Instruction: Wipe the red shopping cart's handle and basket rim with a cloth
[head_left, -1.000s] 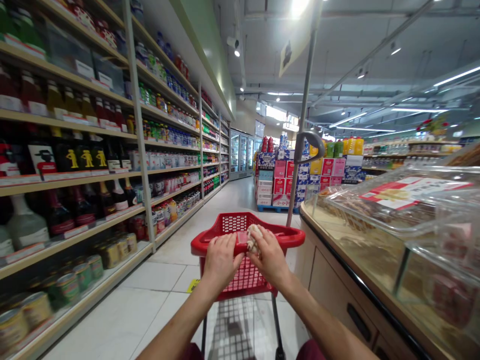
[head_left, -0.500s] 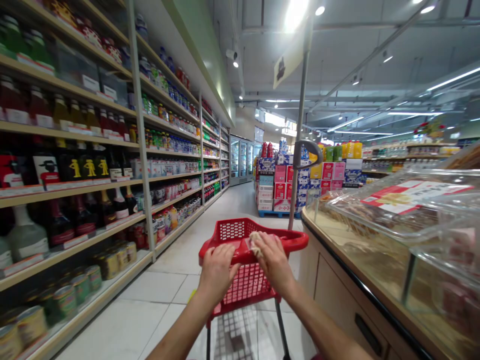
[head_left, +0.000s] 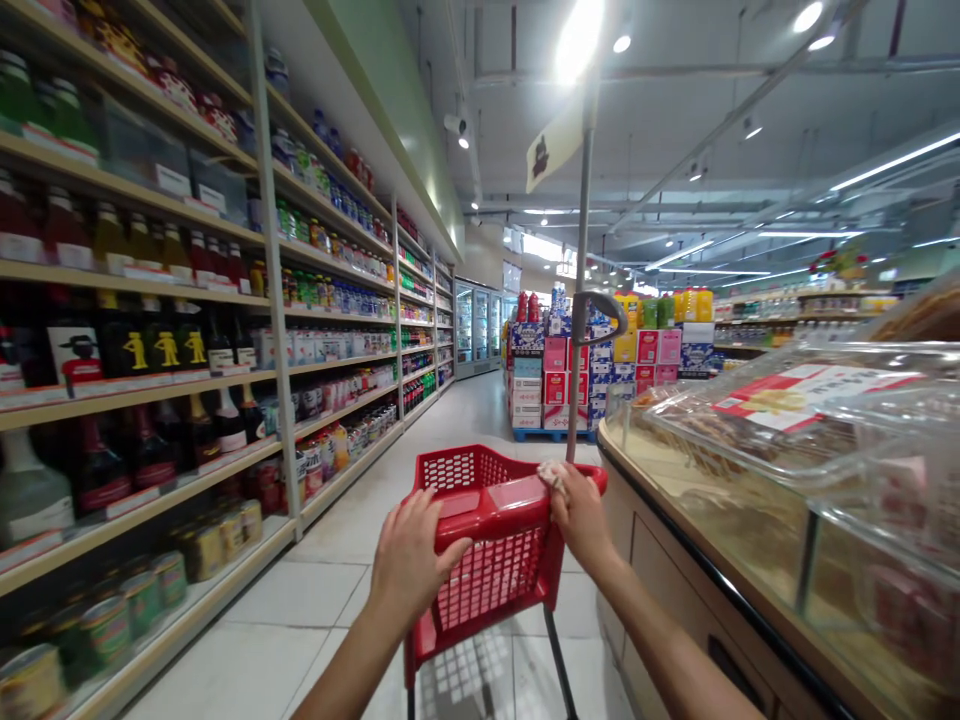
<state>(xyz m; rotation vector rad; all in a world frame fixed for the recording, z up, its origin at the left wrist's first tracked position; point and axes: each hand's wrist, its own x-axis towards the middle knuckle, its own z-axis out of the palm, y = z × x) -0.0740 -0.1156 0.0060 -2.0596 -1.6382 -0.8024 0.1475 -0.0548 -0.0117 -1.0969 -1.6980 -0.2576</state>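
Observation:
A red shopping cart (head_left: 491, 580) with a perforated plastic basket stands directly in front of me. My left hand (head_left: 411, 550) is closed over the left end of its red handle (head_left: 495, 510), with the thumb along the near side. Toward the handle's right end, my right hand (head_left: 583, 515) presses a crumpled whitish cloth (head_left: 553, 475) against the plastic. Its fingers are bent round the cloth, which hides part of their grip. Between the two hands the handle's top surface looks shiny.
Tall shelves (head_left: 281, 400) of bottles and cans line the left. To the right, a counter (head_left: 652, 540) carries clear plastic trays (head_left: 810, 395). A metal pole (head_left: 581, 230) rises ahead, near stacked drink cartons (head_left: 555, 385). Glass-door fridges (head_left: 476, 325) stand far back along the tiled aisle.
My right hand has slid rightward along the handle with the cloth, away from its middle. My left hand has shifted left and nearer me. The cart is turned slightly differently.

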